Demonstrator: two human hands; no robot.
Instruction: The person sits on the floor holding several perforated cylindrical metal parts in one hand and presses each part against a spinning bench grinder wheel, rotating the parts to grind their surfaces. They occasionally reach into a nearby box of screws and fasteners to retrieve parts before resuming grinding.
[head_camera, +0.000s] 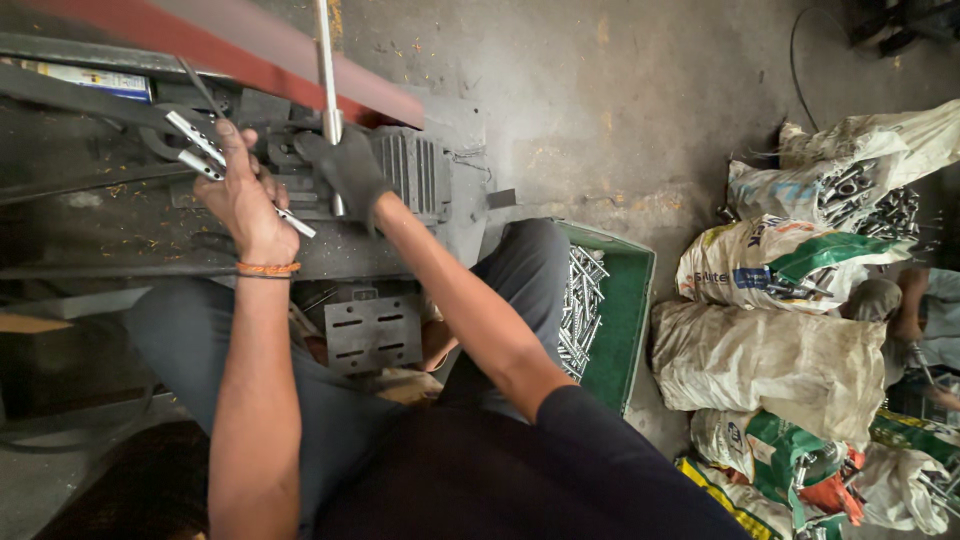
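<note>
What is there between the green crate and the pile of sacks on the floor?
In the head view, only a narrow strip of bare concrete floor separates the green crate of metal rods from the sacks; nothing lies on it.

Stained concrete floor (600, 90) (sacks (770, 360) heaped right).

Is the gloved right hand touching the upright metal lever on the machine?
Touching. The head view shows the gloved right hand wrapped around the upright metal lever, with no gap.
</note>
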